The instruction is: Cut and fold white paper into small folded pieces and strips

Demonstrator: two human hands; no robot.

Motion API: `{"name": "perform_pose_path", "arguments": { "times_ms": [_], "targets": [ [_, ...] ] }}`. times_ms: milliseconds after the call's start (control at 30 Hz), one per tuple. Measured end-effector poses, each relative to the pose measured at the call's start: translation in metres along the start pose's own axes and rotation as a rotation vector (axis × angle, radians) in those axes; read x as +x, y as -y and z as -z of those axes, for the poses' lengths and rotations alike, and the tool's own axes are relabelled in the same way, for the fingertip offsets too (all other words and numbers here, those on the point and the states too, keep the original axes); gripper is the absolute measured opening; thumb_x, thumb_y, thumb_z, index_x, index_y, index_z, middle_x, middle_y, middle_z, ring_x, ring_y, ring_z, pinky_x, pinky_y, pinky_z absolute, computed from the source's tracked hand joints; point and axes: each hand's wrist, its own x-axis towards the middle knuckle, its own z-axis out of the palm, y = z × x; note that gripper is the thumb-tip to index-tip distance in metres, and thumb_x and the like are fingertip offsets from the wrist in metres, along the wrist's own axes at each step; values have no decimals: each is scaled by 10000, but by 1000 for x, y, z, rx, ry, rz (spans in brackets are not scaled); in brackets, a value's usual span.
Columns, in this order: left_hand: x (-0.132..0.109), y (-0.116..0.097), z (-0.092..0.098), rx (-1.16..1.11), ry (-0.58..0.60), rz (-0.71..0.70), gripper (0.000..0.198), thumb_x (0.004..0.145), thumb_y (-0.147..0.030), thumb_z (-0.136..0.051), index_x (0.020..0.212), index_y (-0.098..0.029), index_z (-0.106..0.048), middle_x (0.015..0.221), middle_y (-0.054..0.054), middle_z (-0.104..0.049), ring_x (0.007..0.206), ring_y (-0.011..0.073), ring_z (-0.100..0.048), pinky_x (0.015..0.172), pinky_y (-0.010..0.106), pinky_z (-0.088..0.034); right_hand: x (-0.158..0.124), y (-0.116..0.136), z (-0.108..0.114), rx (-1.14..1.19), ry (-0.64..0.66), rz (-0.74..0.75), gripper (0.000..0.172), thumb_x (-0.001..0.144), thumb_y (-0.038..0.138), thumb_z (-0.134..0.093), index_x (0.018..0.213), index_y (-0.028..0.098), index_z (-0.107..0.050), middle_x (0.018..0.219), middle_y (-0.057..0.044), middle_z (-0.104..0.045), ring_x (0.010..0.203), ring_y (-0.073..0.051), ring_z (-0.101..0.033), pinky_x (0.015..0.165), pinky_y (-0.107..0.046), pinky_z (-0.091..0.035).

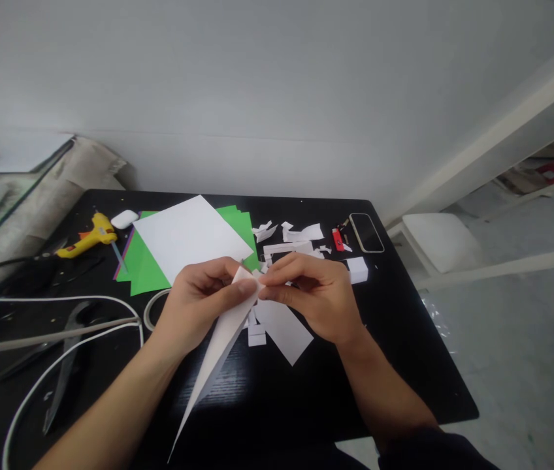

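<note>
A long folded strip of white paper [223, 339] hangs down toward the near edge, narrowing to a point. My left hand [203, 294] is closed on its upper part, thumb lying across the fold. My right hand [313, 287] pinches the paper's top corner between thumb and fingertips, close beside the left fingertips. Beneath the hands lies a flat white paper piece [289, 333], with a small folded white piece [257, 336] by it. Torn white scraps [304, 233] are spread just beyond my right hand.
White sheet [191, 235] over green sheets [147, 274], back left. A yellow glue gun [95, 235], white case [125, 219], scissors [68, 359] and white cable [27, 405] lie left. Right: red lighter [337, 239], phone [367, 233], white block [357, 269], black table's edge [434, 339].
</note>
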Motion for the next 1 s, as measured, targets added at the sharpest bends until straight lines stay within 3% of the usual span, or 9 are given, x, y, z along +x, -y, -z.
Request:
{"name": "perform_pose_path", "arguments": {
  "times_ms": [267, 567, 767, 1000],
  "targets": [
    [1, 0, 0, -14, 9, 2, 211, 846, -352, -850, 762, -189, -746, 657, -17, -713, 527, 82, -612, 489, 160, -440, 1, 0, 0, 10, 11, -2, 250, 781, 100, -898, 910, 310, -853, 873, 17, -796, 831, -144, -754, 762, -282, -651],
    [1, -4, -3, 22, -77, 24, 238, 825, -364, -852, 722, -189, -727, 615, -20, -705, 464, 82, -574, 434, 165, -400, 3, 1, 6, -39, -31, -40, 223, 793, 113, -891, 900, 304, -847, 876, 20, -802, 848, -153, -751, 795, -294, -643],
    [2, -3, -3, 28, -64, 25, 245, 834, -374, -843, 733, -190, -716, 610, -23, -699, 475, 86, -582, 447, 172, -413, 2, -1, 4, -74, -1, 11, 235, 806, 106, -881, 930, 303, -846, 899, 16, -794, 862, -148, -740, 777, -281, -629],
    [1, -2, -2, 52, -62, 3, 234, 846, -373, -831, 751, -191, -720, 622, -16, -701, 489, 93, -583, 454, 187, -416, 2, 0, 1, -40, -10, -66, 114, 819, 218, -888, 900, 270, -829, 873, -7, -788, 830, -168, -743, 764, -315, -636]
  ]
}}
